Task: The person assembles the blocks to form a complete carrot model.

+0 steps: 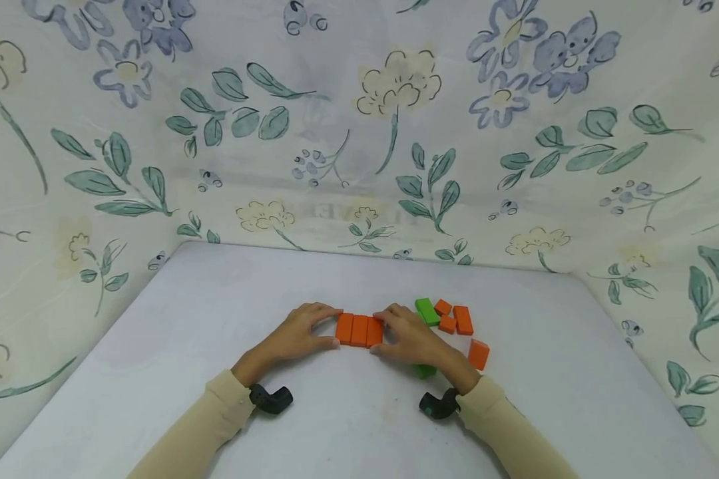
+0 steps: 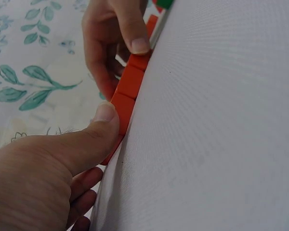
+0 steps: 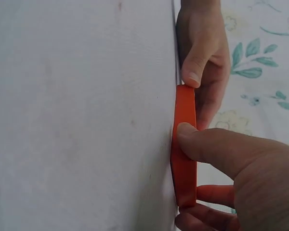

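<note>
Three orange blocks (image 1: 359,330) lie side by side in a row on the white table, their long sides against each other. At the row's left end, my left hand (image 1: 302,334) pinches the outer block, forefinger at its far edge and thumb at the near one. My right hand (image 1: 409,338) pinches the right-end block the same way. In the left wrist view, the left thumb (image 2: 94,139) presses on an orange face (image 2: 131,83). The right wrist view has the right thumb (image 3: 197,142) on an orange side (image 3: 185,106), with fingertips behind it.
Right of the right hand lie a green block (image 1: 427,311), two small orange cubes (image 1: 447,324), an upright-looking orange block (image 1: 463,320) and another orange block (image 1: 478,354). A second green block (image 1: 425,372) is partly hidden under the right wrist. Floral cloth (image 1: 335,166) rises behind the table.
</note>
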`<state>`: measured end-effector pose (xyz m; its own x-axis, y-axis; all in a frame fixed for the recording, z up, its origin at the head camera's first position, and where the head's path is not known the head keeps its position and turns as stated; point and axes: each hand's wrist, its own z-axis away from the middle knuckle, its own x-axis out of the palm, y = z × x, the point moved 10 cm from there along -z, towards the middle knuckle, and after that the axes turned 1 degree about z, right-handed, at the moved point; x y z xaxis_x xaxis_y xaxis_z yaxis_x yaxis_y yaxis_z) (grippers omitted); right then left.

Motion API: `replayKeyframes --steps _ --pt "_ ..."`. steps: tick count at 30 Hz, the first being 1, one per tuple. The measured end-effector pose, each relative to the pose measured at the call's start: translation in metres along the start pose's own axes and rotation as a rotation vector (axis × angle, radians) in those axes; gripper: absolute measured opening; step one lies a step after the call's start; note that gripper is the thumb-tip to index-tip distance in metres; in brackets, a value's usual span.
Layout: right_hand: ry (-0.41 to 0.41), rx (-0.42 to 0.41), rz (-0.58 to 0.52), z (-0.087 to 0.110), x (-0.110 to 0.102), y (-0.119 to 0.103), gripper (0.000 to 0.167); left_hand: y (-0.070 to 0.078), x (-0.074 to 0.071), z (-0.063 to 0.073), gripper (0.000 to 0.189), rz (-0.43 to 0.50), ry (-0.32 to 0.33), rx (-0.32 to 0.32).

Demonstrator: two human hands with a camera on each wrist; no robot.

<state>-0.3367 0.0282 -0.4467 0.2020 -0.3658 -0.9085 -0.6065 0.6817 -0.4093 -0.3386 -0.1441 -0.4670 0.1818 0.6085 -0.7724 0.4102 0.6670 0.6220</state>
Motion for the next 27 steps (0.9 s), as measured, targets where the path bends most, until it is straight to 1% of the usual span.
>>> replayKeyframes --steps 7,13,20,27 --pt "0.027 0.008 0.024 -0.0020 -0.0002 -0.0032 0.066 -0.0002 -0.0001 0.0008 0.063 0.000 0.004 -0.001" --pt "0.023 0.016 0.041 -0.0072 0.0026 -0.0023 0.065 -0.0006 0.0004 0.0012 0.062 0.008 0.003 -0.012" --pt "0.037 0.025 0.000 -0.0097 0.0025 -0.0011 0.060 -0.0024 0.0012 0.0008 0.063 0.007 -0.005 -0.026" --pt "0.049 0.028 -0.019 -0.0096 0.0024 -0.0001 0.057 -0.0021 0.0022 -0.0004 0.063 0.003 -0.013 -0.020"
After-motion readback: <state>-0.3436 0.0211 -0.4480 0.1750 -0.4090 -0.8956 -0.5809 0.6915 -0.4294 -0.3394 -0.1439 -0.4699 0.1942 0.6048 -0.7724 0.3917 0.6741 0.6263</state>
